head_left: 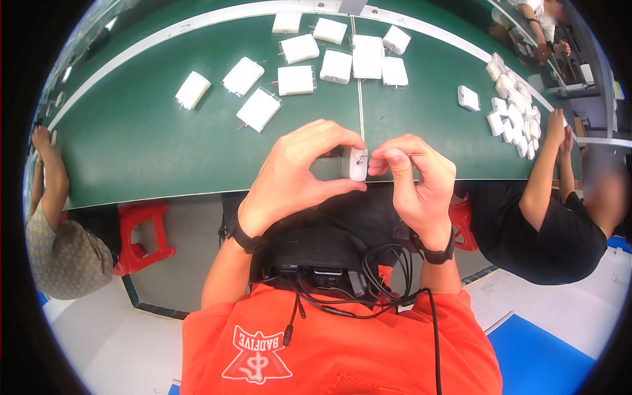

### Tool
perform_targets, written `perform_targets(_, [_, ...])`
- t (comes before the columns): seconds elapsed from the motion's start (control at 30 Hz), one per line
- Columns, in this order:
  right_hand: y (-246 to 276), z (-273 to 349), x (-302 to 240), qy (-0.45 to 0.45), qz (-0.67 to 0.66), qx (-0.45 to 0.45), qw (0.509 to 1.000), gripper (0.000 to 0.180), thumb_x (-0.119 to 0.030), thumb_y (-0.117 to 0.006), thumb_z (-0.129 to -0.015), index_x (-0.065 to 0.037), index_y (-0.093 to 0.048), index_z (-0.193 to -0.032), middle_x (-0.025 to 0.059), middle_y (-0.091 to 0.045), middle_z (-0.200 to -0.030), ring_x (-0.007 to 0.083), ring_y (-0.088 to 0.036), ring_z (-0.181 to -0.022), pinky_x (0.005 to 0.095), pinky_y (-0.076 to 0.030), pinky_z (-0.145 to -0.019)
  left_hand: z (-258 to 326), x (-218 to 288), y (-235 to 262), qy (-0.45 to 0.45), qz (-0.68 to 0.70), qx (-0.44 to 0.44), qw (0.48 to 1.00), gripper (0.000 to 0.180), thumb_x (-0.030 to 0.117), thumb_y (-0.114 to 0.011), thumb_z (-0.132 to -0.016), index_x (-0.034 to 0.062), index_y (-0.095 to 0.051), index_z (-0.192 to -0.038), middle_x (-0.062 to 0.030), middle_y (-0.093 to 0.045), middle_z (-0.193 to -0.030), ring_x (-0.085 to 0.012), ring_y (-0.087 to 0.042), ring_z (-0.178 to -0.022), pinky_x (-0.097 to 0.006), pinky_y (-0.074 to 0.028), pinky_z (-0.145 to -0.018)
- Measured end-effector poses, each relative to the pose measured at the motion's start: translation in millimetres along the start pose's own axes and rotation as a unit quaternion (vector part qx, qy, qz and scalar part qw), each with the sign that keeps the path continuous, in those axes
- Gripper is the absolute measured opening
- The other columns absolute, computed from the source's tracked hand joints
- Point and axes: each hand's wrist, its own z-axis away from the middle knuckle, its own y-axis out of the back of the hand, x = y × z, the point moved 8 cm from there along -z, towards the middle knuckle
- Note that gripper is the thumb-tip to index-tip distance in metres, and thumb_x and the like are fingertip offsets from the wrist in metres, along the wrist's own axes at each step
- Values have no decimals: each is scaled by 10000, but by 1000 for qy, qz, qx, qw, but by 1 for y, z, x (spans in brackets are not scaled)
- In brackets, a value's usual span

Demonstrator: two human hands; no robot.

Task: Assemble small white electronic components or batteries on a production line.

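Observation:
At the table's near edge, my left hand (304, 161) grips a small white plastic housing (357, 164) between thumb and forefinger. A small dark spot with thin, wire-like lines shows on the housing's upturned side. My right hand (421, 181) is closed in a pinch just to the right of it. A thin, slender tool (415, 155) runs between its fingers, its tip hard to make out beside the housing. Farther back on the green table (145, 148) lie several similar white housings (259, 109), some with thin wires and clear edges showing.
A pile of white pieces (517, 108) lies at the right, with a single one (469, 98) beside it. People sit at the table on both sides, their forearms (548, 158) at its edge. Black cables (395, 263) hang at my chest. A red stool (145, 234) stands left.

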Motion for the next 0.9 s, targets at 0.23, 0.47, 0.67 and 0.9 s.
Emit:
perform_targets(0.23, [4,2,-2,33,0,21,999,100,13,-665,-1068,49,-718,-992,119,-758,-884,186,-761,-723,300,-617,-663,-3,1,0,-8,-2,5,1000,507,112,-1003,-714,73,-770,-1162,-49,-774,-1059,-223,-719,-932,-333,-573,-764])
perform_targets(0.47, [6,4,-3,52,-2,31,998,84,11,-676,-1064,48,-711,-997,123,-761,-901,189,-754,-718,301,-608,-655,-3,3,0,-7,1,2,1000,492,119,-999,-723,70,-771,-1156,-52,-769,-1054,-223,-715,-929,-331,-573,-764])
perform_targets(0.67, [2,2,-3,49,9,13,999,83,19,-674,-1061,45,-711,-991,123,-764,-910,190,-755,-722,303,-608,-657,-2,4,1,-17,-7,3,1000,489,126,-1000,-723,73,-774,-1153,-49,-769,-1044,-220,-710,-921,-327,-569,-760])
perform_targets(0.9, [0,-2,-4,49,19,12,999,86,33,-678,-1048,41,-716,-972,119,-758,-888,193,-752,-715,303,-601,-647,-2,4,0,-12,-1,3,1000,497,132,-1005,-716,70,-770,-1150,-47,-777,-1057,-224,-711,-926,-329,-567,-759])
